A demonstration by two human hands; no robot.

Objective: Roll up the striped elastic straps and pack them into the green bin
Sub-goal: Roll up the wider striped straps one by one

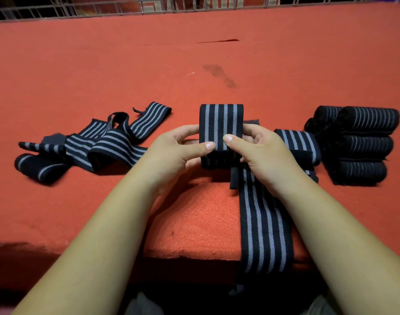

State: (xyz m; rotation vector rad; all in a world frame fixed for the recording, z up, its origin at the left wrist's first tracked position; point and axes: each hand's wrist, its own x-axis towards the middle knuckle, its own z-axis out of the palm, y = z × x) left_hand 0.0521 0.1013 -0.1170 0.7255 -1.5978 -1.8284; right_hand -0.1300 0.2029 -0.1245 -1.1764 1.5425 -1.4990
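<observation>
The striped strap (220, 123) being rolled sits between the two hands, held just above the red cloth (194, 64). Its wound part stands up as a flat, squarish bundle with the stripes running vertically. The left hand (174, 152) grips the bundle's left edge and the right hand (261, 155) its right edge. Both thumbs press on the near face, their tips almost meeting. The fingers curl round behind the bundle and are mostly hidden there, so how they lie on the far side cannot be told.

From under the right hand the strap's loose tail (263, 223) runs toward the person, passes beneath the right wrist and drops over the near edge of the cloth. There its end is lost in shadow.

Just right of the right hand lies another strap (300, 142), partly folded and partly covered by that hand. Further right sits a stack of rolled straps (362, 144). They are very dark; three show at the front, and those behind are hard to count.

Well to the left of the left hand lies a tangle of unrolled straps (92, 146), overlapping one another. Beyond both hands the cloth carries a dark smudge (219, 76), and a metal rail (103, 7) runs along the far edge.
</observation>
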